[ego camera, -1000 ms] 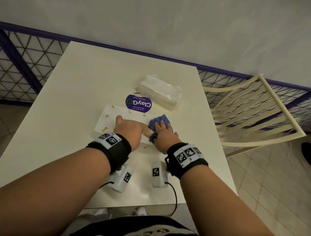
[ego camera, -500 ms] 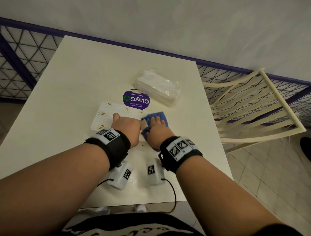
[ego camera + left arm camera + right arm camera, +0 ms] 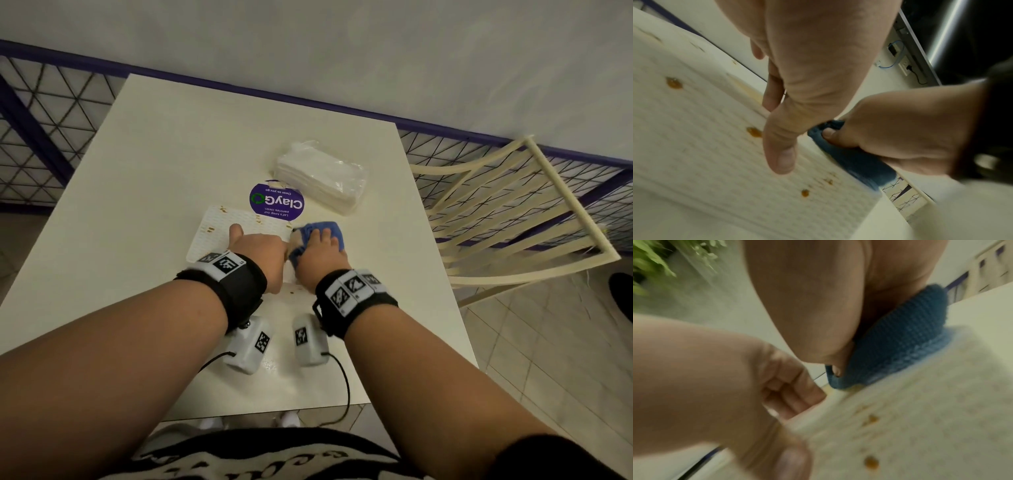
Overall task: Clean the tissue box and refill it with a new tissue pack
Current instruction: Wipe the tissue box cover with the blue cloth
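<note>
The white tissue box (image 3: 219, 229) lies flat on the table (image 3: 171, 154), with brown stains (image 3: 674, 82) on its top face. My left hand (image 3: 257, 250) grips it: the thumb rests on top and the fingers (image 3: 793, 391) curl over its far edge. My right hand (image 3: 318, 253) holds a bunched blue cloth (image 3: 329, 229) and presses it on the box's right end, right beside the left hand. The cloth (image 3: 855, 162) sits against the box's edge. The new tissue pack (image 3: 322, 181), in clear wrap, lies behind the box.
A round purple ClayGo sticker (image 3: 276, 205) sits on the table between box and pack. A cream slatted chair (image 3: 513, 212) stands at the right. A wire-mesh railing runs behind the table; bare table surface lies to the left and far side.
My right hand has slid the blue cloth a little away from me along the box's right end. My left hand has kept its hold on the box.
</note>
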`<state>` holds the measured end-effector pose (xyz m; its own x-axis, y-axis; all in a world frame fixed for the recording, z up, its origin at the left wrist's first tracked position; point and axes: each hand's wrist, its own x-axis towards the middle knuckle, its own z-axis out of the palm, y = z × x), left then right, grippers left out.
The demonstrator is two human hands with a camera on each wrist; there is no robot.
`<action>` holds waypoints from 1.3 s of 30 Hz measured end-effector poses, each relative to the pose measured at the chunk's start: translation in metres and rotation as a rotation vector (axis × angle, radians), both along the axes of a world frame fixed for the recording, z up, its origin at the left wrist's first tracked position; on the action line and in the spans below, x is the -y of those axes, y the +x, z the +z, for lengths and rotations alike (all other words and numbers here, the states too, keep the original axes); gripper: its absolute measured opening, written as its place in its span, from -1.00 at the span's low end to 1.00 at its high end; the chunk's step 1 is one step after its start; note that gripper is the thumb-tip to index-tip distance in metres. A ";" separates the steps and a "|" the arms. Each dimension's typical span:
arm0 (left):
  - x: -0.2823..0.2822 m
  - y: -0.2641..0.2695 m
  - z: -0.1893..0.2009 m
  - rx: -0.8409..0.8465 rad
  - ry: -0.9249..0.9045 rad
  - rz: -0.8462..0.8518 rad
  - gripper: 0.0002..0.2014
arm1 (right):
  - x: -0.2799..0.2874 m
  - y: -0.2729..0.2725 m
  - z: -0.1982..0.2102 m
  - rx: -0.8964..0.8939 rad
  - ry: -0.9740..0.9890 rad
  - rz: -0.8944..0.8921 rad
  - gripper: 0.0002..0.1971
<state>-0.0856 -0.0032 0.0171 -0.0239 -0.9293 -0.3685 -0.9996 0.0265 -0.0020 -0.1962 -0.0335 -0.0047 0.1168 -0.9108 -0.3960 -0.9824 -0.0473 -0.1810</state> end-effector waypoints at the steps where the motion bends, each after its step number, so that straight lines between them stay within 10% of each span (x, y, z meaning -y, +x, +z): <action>1: 0.000 0.000 0.001 -0.007 0.006 -0.004 -0.71 | 0.007 0.001 0.002 0.006 -0.027 -0.023 -0.29; 11: -0.007 -0.001 0.000 -0.018 -0.082 0.001 -0.95 | -0.028 0.000 0.006 -0.119 0.142 0.177 -0.30; 20: -0.011 -0.002 0.003 -0.038 -0.056 0.026 -0.72 | 0.013 -0.005 0.004 -0.043 -0.051 0.087 -0.30; 29: -0.016 0.017 0.002 -0.100 0.012 -0.133 -0.59 | -0.043 -0.039 0.051 -0.030 0.093 0.348 -0.76; 35: -0.022 0.055 0.009 0.066 -0.028 -0.428 -0.40 | -0.043 -0.077 0.109 0.236 0.146 0.111 -0.77; 39: -0.031 0.052 0.017 0.054 -0.082 -0.321 -0.43 | -0.033 -0.083 0.122 0.333 -0.046 0.012 -0.77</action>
